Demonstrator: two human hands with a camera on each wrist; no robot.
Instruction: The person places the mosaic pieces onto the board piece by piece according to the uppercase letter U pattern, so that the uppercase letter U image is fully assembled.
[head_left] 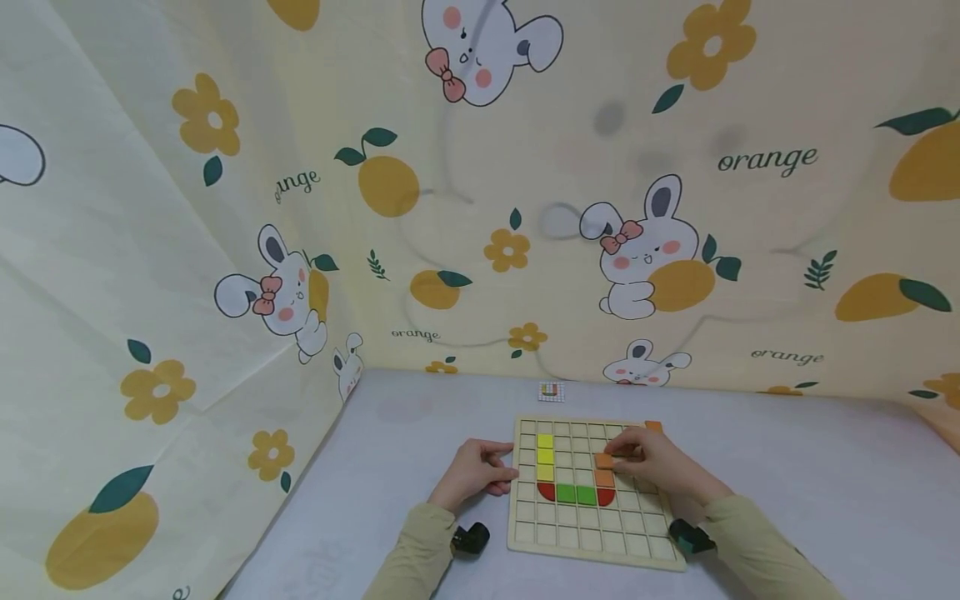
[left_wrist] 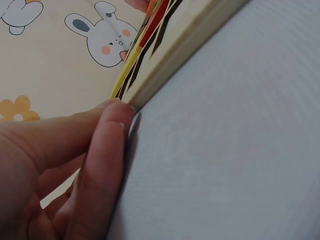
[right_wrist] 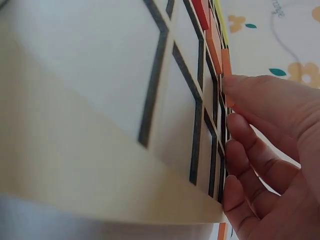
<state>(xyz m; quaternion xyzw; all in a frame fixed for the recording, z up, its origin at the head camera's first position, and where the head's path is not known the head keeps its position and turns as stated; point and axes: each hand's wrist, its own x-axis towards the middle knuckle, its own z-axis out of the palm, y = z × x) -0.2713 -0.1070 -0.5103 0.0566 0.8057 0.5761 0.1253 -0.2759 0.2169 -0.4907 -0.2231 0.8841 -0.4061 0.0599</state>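
Observation:
A wooden grid board (head_left: 558, 533) lies on the table. My left hand (head_left: 472, 473) touches its left edge, thumb and fingertips against the rim in the left wrist view. With my right hand (head_left: 660, 458) I pinch an orange square tile (head_left: 603, 461) over the right part of the grid. Directly below it sits another orange tile (head_left: 603, 478). Yellow tiles (head_left: 545, 457) form a column on the left. Two green tiles (head_left: 576, 495) lie between two red rounded corner tiles (head_left: 547, 492) along the bottom of this U shape.
Behind the board lies a small card (head_left: 551, 392) printed with a coloured U pattern on a grid. More orange (head_left: 654, 426) shows at the board's far right corner, partly behind my right hand. A patterned cloth (head_left: 480, 183) hangs behind and left of the table.

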